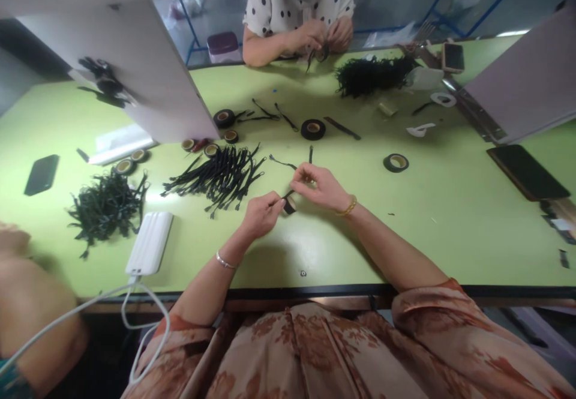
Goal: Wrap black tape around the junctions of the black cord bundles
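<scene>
My left hand (pixel 263 214) is closed in a pinch on a short black cable (pixel 288 195), just above the table. On the other end of that piece my right hand (pixel 318 189) is also closed, thumb against fingers. A small roll of black tape (pixel 290 207) sits under the fingertips, partly covered; whether a hand grips it is unclear. Beyond the right hand, thin black cable ends (pixel 281 160) stick out, partly hidden by the fingers. Left of my hands lies a spread bundle of black cables (pixel 220 174) with looped ends.
Black tape rolls (pixel 396 162) lie around the green table (pixel 360 243). At left are a white power bank (pixel 150 243) with a cord and a tangled black cable pile (pixel 108 207). Co-workers' arms show opposite and at far left. Upright panels (pixel 153 69) flank the table.
</scene>
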The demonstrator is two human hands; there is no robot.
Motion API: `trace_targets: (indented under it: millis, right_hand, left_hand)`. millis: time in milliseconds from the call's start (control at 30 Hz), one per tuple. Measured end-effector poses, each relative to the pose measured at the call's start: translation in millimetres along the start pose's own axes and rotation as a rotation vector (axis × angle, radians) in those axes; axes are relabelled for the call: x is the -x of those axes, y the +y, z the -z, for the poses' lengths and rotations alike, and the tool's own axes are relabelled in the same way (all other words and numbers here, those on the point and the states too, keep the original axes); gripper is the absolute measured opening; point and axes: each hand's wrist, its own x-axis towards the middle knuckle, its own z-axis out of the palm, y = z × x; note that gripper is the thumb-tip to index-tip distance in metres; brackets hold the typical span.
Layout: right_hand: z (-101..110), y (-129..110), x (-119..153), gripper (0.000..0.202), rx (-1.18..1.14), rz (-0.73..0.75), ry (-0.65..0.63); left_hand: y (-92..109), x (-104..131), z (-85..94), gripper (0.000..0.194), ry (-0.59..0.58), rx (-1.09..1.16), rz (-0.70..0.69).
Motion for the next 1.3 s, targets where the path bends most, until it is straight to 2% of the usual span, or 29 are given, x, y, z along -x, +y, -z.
trace_targets:
  millis: [67, 167, 233, 333, 400, 433, 533, 633, 733, 833, 933, 1033, 1167, 1233, 1300]
  right_hand:
    - [-4, 0, -1, 0.014, 0.122, -0.060, -0.009]
    - [-6, -2, -2, 0.021, 0.237, -0.183, -0.133]
    - [-6, -4, -3, 0.024, 0.240, -0.259, -0.236]
    - [-10, -6, -2, 0.019, 0.152, -0.322, -0.336]
    - [-16, -5, -1, 0.009, 0.062, -0.363, -0.303]
    - [-20, -5, 0, 0.009, 0.006, -0.391, -0.252]
    - [-32, -5, 2, 0.024, -0.189, -0.466, -0.016]
    - [-39, -6, 2, 0.032, -0.348, -0.466, 0.172]
    - [-40, -4, 2, 0.035, -0.505, -0.413, 0.266]
    - [-35, 0, 4, 0.038, -0.604, -0.320, 0.288]
    - [-28, 4, 6, 0.039, -0.588, -0.211, 0.236]
    - [-18, 5, 6, 0.035, -0.546, -0.106, 0.119]
    - [-1, -1, 5, 0.024, -0.425, 0.041, -0.114]
    - [7, -7, 5, 0.017, -0.322, 0.105, -0.267]
    - [13, -11, 4, 0.012, -0.217, 0.140, -0.378]
  left_hand:
    - [1, 1, 0.0, 0.030, -0.009, -0.251, -0.176]
    - [2, 2, -0.6, 0.031, 0.020, -0.569, -0.426]
    - [1, 2, -1.2, 0.029, 0.062, -0.693, -0.547]
    - [1, 3, -3.8, 0.023, 0.086, -0.767, -0.639]
    - [1, 4, -7.3, 0.023, 0.072, -0.788, -0.635]
    - [1, 4, -9.3, 0.024, 0.063, -0.797, -0.615]
    - [0, 6, -15.4, 0.029, 0.055, -0.794, -0.501]
    - [2, 8, -19.4, 0.031, 0.039, -0.715, -0.343]
    - [5, 9, -21.2, 0.032, -0.017, -0.593, -0.199]
    - [8, 9, -21.4, 0.029, -0.057, -0.439, -0.057]
    - [6, 6, -19.8, 0.026, -0.050, -0.199, 0.109]
    - [2, 2, -18.0, 0.027, -0.029, 0.145, 0.234]
    - [-3, -2, -17.9, 0.031, -0.048, 0.608, 0.372]
    - [-6, -4, -16.8, 0.037, -0.043, 0.738, 0.414]
    - [-7, -6, -13.4, 0.040, -0.030, 0.773, 0.419]
